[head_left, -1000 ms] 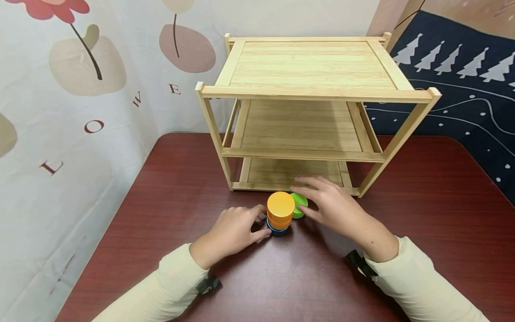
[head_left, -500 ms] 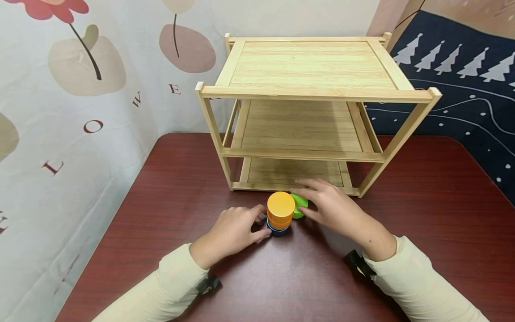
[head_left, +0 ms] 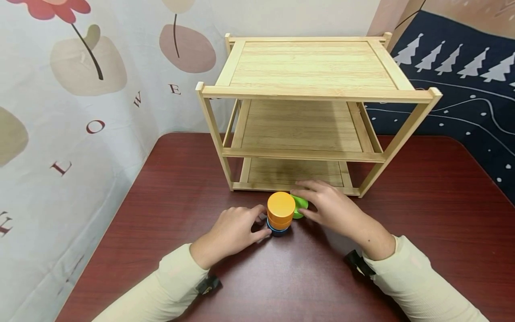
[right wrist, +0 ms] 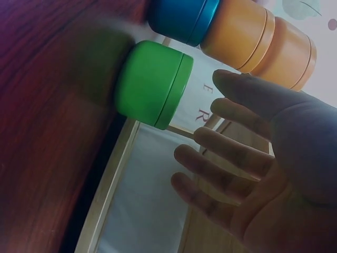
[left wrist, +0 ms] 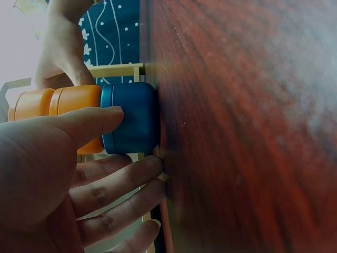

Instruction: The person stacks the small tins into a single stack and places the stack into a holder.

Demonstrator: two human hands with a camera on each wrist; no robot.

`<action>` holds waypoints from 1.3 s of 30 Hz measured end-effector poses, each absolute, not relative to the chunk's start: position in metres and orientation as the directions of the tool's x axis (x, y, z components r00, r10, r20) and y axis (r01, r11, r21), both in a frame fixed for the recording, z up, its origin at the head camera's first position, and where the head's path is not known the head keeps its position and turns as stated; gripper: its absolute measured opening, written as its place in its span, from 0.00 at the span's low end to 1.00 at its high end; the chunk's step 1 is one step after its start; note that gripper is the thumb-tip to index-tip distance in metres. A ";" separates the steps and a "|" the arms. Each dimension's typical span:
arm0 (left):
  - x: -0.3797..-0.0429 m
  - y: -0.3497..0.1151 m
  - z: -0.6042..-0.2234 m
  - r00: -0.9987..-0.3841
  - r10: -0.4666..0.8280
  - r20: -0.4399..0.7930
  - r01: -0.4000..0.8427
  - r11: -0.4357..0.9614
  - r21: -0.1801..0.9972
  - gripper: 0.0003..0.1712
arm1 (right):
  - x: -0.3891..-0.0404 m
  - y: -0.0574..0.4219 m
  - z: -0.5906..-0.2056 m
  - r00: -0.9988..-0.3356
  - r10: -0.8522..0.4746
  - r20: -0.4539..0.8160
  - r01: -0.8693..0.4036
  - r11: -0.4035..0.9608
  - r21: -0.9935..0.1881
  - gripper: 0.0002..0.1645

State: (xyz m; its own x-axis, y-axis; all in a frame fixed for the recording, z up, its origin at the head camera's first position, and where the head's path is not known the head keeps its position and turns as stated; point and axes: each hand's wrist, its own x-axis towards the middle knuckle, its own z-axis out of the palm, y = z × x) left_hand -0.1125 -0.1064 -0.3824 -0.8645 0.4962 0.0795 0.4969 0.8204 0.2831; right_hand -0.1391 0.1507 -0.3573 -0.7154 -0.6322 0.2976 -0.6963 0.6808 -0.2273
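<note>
A blue round jar (left wrist: pixel 131 118) stands on the table, with two orange round jars (head_left: pixel 280 210) stacked on top of it. My left hand (head_left: pixel 233 228) grips the blue jar low down, thumb on its near side and fingers curled behind it. A short green jar (right wrist: pixel 152 84) stands on the table just right of the stack. Over that green jar hovers my right hand (head_left: pixel 331 205), its fingers spread and relaxed. In the right wrist view a gap shows between those fingers and the green jar.
Close behind the jars stands a three-tier wooden shelf (head_left: pixel 306 96) on the dark red table (head_left: pixel 257 286). Printed cloths hang behind it, a pale flowered one (head_left: pixel 132 53) at left and a navy one (head_left: pixel 454 103) at right.
My right hand has shifted very slightly downward and left over the green jar. The left hand and the stack stay where they were.
</note>
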 end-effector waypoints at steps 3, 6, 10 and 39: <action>-0.112 -0.107 -0.382 -0.864 0.497 0.081 0.498 0.820 0.282 0.24 | -0.139 0.150 -0.358 -0.715 -0.634 0.294 -0.697 0.679 -0.231 0.27; -0.112 -0.107 -0.383 -0.864 0.496 0.083 0.498 0.820 0.281 0.23 | -0.139 0.150 -0.359 -0.716 -0.635 0.290 -0.697 0.678 -0.234 0.27; -0.112 -0.107 -0.383 -0.866 0.494 0.081 0.495 0.821 0.284 0.23 | -0.140 0.149 -0.361 -0.715 -0.640 0.280 -0.697 0.680 -0.226 0.26; -0.113 -0.107 -0.383 -0.866 0.495 0.068 0.493 0.824 0.279 0.24 | -0.142 0.146 -0.371 -0.714 -0.664 0.224 -0.700 0.672 -0.240 0.20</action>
State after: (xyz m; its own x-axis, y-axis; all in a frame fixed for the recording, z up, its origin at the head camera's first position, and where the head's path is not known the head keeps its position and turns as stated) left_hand -0.1125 -0.1070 -0.3831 -0.8662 0.4949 0.0684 0.4929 0.8241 0.2790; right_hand -0.1424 0.1460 -0.3706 -0.7138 -0.6636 0.2239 -0.7003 0.6722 -0.2401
